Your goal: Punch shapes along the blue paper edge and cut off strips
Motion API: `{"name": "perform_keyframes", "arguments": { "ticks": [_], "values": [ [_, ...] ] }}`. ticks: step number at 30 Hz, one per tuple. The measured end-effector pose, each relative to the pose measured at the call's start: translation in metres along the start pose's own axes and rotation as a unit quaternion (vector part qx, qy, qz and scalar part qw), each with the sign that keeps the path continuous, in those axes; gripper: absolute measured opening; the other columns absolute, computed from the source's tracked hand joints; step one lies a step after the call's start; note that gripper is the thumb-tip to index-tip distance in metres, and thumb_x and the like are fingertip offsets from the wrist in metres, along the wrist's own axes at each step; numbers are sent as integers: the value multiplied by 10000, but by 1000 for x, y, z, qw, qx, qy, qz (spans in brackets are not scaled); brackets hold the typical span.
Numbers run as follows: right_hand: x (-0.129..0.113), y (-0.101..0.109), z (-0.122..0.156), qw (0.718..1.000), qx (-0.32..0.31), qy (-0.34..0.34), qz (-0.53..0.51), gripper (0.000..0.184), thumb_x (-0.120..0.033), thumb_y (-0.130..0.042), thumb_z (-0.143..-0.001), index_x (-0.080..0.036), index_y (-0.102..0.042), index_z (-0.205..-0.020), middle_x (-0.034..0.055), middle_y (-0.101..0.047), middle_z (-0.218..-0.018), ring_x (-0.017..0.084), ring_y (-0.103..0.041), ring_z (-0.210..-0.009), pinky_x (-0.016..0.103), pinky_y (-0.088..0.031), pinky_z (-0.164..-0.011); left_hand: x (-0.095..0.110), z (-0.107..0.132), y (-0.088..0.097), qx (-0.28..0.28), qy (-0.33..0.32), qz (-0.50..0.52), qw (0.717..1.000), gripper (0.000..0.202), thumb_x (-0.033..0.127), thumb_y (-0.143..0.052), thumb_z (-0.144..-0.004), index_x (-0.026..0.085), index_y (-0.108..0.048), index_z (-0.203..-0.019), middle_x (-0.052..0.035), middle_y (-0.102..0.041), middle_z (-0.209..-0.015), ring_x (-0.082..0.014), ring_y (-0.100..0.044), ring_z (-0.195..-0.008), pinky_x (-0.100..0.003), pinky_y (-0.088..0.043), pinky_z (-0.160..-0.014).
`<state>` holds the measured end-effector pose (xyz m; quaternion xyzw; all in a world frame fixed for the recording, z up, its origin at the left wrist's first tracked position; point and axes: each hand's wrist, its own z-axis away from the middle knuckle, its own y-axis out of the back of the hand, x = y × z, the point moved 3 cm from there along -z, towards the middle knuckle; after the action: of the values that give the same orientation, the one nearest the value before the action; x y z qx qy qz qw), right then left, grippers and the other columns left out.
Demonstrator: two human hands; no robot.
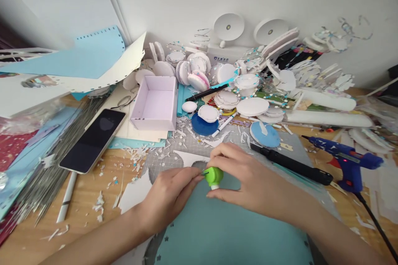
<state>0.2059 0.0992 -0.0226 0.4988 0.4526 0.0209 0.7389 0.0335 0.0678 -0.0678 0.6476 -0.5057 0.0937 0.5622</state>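
A person's two hands meet over a teal sheet (224,232) that fills the near middle of a cluttered wooden worktable (81,198) and runs off the near edge. The right hand (248,182) pinches a small green-capped object (213,176) between thumb and fingers, holding it just above the sheet's far edge. The left hand (169,198) has its fingertips pressed together against the cap's left side, apparently nipping a thin dark piece there; what that piece is cannot be told.

Under the sheet lies a grey cutting mat (199,143), strewn with white scraps. The only open room is the bare wood at near left, dotted with paper shavings, where a white pen (66,203) lies just beside a dark phone (92,140). To the left of those, a bundle of thin wires (46,174) and coloured sheets crowd the table's left edge.

Right of the hands, a long black tool (292,165) lies slantwise across the mat's right edge, and a blue glue gun (345,160) rests beyond it, its cord trailing to the near right corner.

Farther back, an open white box (155,103) stands left of centre. Behind and to its right, white foam discs (251,107), a blue disc (203,126) and a black marker (207,92) pile up against the white wall (199,0), leaving no free surface there.
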Motion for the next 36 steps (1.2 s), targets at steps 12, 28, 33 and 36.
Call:
{"name": "perform_keyframes", "arguments": {
  "ticks": [12, 28, 33, 36],
  "values": [
    [6, -6, -2, 997, 18, -9, -80, 248, -277, -721, -770, -217, -547, -935, 0, -580, -926, 166, -528, -883, 278, -417, -777, -2, 5, 4, 24, 68, 73, 995, 134, 108, -505, -915, 223, -496, -982, 44, -640, -844, -69, -612, -710, -122, -459, -649],
    [6, -10, -7, 988, 90, 99, -75, 179, -151, -663, -784, -182, -500, -850, 14, -526, -819, 174, -449, -798, 301, -372, -709, 3, -11, 11, -51, 62, 73, 994, 420, 492, -595, -845, 194, -435, -1095, -11, -580, -846, -135, -534, -697, -229, -440, -605],
    [2, -9, -5, 988, 99, 113, -38, 177, -134, -634, -768, -188, -467, -787, 9, -502, -756, 177, -420, -746, 310, -358, -688, 18, -37, 15, -130, 10, -68, 989, 483, 626, -649, -723, 186, -457, -774, 7, -530, -706, -145, -488, -612, -241, -347, -540],
    [2, -6, -4, 986, 115, 119, -27, 153, -114, -594, -762, -192, -467, -798, 20, -507, -761, 187, -417, -744, 319, -357, -691, 20, -48, 15, -144, -25, -108, 983, 457, 603, -587, -784, 197, -404, -685, 33, -463, -607, -124, -427, -531, -238, -270, -498]
  ]
}}
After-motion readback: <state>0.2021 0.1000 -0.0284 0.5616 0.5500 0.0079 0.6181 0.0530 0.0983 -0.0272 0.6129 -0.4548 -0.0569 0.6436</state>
